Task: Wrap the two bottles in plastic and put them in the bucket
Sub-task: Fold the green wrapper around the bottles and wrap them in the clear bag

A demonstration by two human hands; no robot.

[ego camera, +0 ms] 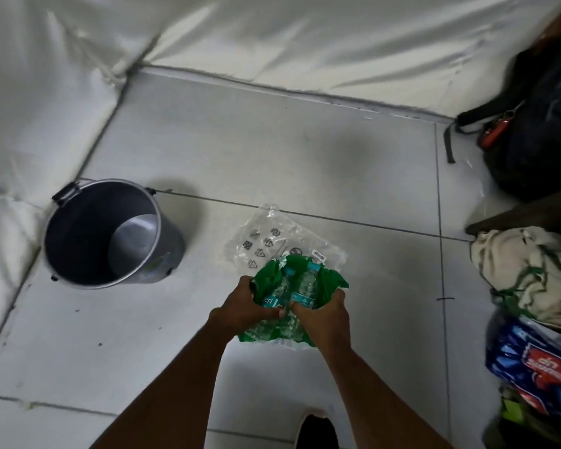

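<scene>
Bottles [297,288], two of them, lie side by side on green plastic [329,280] on the floor, to the right of the bucket [110,234] and well apart from it. I see my left hand [245,303] and right hand [324,315], fingers closed on the plastic's edges. Clear plastic [266,234] lies just behind.
</scene>
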